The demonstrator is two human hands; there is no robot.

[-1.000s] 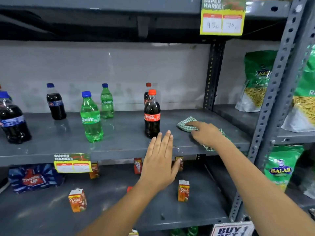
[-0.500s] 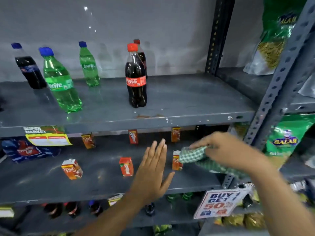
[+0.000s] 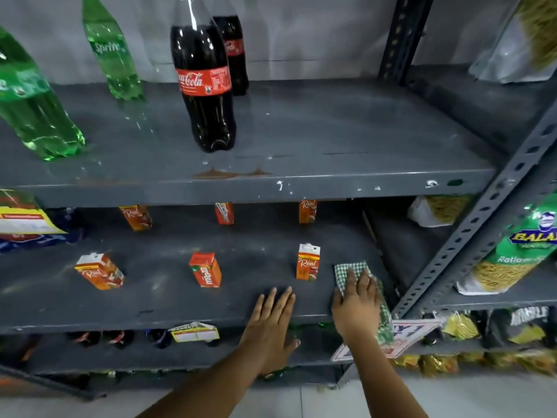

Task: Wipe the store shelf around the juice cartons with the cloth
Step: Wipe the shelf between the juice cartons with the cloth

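Left hand (image 3: 271, 321) open, fingers spread flat, palm down at the front edge of the lower shelf (image 3: 150, 303); whether it touches the metal, cannot tell. Right hand (image 3: 357, 306) just beside it to the right, palm pressed flat on the green-checked cloth (image 3: 351, 271), fingers extended over the fabric, not curled around it. Cloth lies on the shelf's right end, its rear edge showing past the fingertips and a strip trailing over the front edge by the wrist.

Lower shelf, left to right: blue soft-drink pack (image 3: 36, 236) at far left behind a yellow price tag (image 3: 21, 218) hung from the upper shelf (image 3: 331, 140). Front row of juice cartons: tilted orange carton (image 3: 99, 271), then red-orange carton (image 3: 206, 270), then upright orange carton (image 3: 307, 262) just beside the cloth's left edge, apart from it. Back row, three more cartons partly hidden under the upper shelf lip: left (image 3: 137, 217), middle (image 3: 224, 212), right (image 3: 307, 211).

Upper shelf, left to right: two green Sprite bottles, near (image 3: 30, 98) and far (image 3: 113, 52); Coca-Cola bottle (image 3: 205, 86) with a second cola bottle (image 3: 233, 52) behind it. Rust patch on the front lip.

Right of the perforated upright (image 3: 470, 239): green snack bags (image 3: 518, 248).
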